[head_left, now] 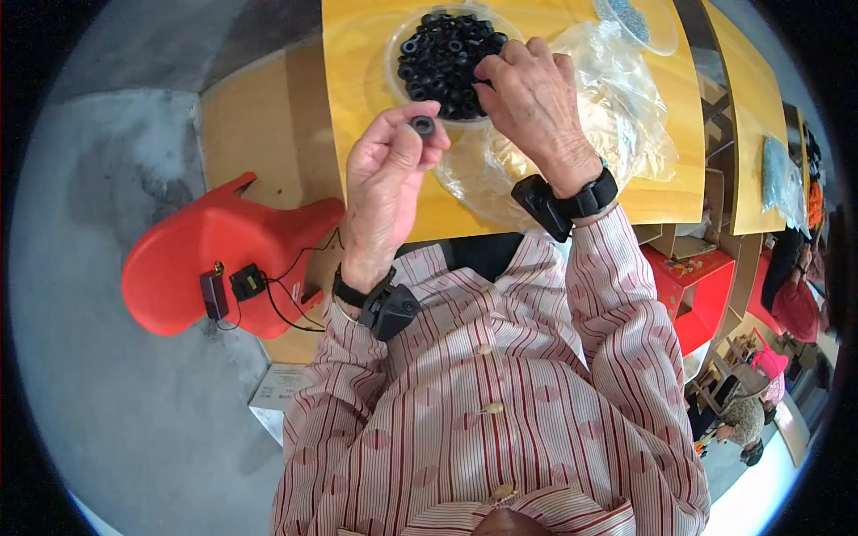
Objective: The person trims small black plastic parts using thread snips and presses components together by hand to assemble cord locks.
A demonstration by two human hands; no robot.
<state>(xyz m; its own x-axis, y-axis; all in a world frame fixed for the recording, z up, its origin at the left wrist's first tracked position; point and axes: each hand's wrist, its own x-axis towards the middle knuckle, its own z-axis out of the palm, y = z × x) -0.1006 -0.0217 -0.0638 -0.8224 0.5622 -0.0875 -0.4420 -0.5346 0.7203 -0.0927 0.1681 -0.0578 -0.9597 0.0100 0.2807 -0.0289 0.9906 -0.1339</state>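
A small black ring (423,126) sits at the fingertips of the left hand (391,165), which is closed in a pinch around it, the ring's hole facing up. That hand is raised over the near edge of the yellow desk (357,54), wrist low and fingers pointing away from the body.

Just beyond it, a clear bowl (391,67) holds many loose black rings (451,58). The right hand (534,98) reaches in at the bowl's right side, back upward and fingers curled; whether it grips a ring cannot be told. A crumpled plastic bag (626,107) lies beneath and right of that hand, with a bowl of blue beads (630,20) farther beyond.

Left of the left hand, a red chair (179,241) carries a small black box (248,282) with a label, too small to read.
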